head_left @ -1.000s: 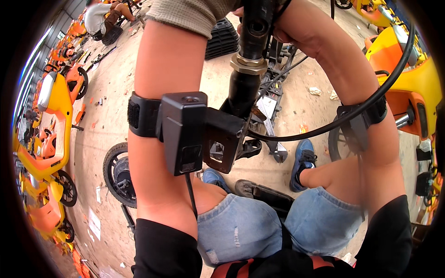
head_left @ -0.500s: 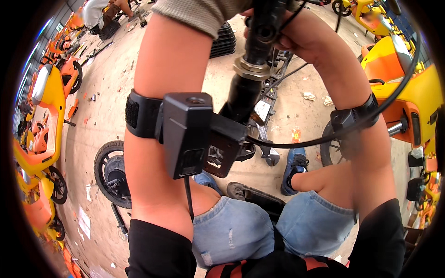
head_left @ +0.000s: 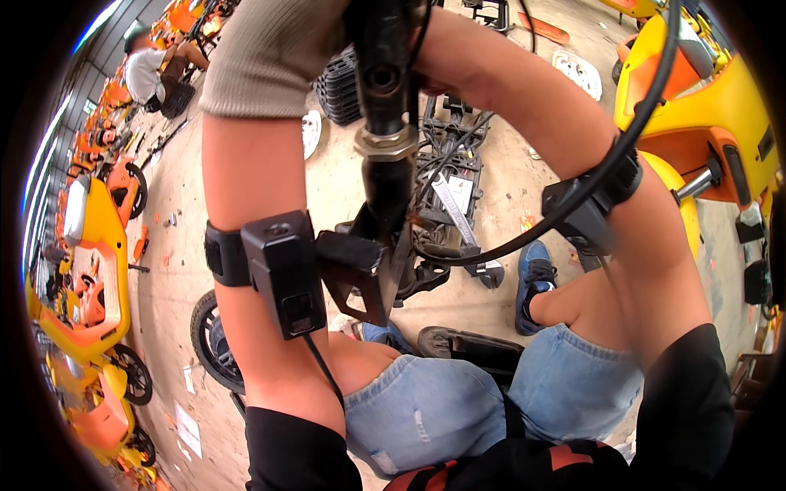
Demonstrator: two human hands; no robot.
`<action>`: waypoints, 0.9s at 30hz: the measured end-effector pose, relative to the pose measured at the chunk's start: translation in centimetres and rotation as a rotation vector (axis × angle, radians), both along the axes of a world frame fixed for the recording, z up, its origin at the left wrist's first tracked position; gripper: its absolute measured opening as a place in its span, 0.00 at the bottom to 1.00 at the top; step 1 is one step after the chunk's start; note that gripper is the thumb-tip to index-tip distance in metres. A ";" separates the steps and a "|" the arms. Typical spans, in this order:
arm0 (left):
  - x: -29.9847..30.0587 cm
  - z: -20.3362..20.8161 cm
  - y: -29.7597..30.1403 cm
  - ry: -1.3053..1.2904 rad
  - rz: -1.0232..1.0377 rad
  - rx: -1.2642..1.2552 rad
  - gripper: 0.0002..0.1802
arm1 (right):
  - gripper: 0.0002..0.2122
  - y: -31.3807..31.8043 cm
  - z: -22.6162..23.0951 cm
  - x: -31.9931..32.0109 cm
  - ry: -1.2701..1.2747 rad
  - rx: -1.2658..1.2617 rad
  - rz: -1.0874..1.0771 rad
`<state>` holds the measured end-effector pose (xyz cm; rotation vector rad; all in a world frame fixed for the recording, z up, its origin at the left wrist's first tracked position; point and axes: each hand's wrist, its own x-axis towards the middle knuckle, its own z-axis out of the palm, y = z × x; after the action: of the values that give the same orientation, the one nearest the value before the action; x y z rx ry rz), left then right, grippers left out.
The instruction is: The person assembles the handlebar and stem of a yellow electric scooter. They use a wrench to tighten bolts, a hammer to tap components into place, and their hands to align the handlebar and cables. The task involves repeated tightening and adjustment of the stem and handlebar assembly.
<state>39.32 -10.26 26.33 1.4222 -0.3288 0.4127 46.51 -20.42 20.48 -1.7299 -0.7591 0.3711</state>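
A black steering stem with a metal locknut stands upright in front of me, its lower end reaching a metal bracket. My left hand, in a grey-beige knit glove, lies against the stem's left side at the top edge; its fingers are hidden. Behind the stem's right side, my right hand is bare and curled in against it, the fingertips partly covered. A thick black cable loops from the stem's foot up past my right forearm. Below lies a dark frame with an adjustable wrench on it.
Yellow-orange scooter bodies stand at left and right. A wheel lies by my left arm, a black slatted part beyond the stem. Another person sits far left. A dark elongated part lies between my legs.
The stem and both hands have shifted left, and the stem is more upright. More of the frame and wrench beneath shows. My view has also shifted.
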 end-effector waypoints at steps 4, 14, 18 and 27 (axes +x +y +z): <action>2.2 -2.1 -0.7 -0.014 -0.014 -0.020 0.32 | 0.11 -1.5 -1.8 1.1 0.130 -0.061 -0.024; 0.4 -0.4 5.6 -0.513 0.271 1.283 0.19 | 0.14 -2.1 -0.7 -1.2 0.377 0.080 0.095; -0.9 -0.8 2.0 0.146 0.124 0.339 0.25 | 0.16 -2.3 -2.0 -1.2 0.265 0.133 0.093; -1.0 -0.1 2.8 0.103 0.162 0.670 0.25 | 0.11 -2.7 -3.0 0.2 0.347 0.195 0.214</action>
<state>38.34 -7.49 26.19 2.1274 -0.2795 0.3739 46.68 -23.15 17.45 -1.3581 -0.7006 0.7001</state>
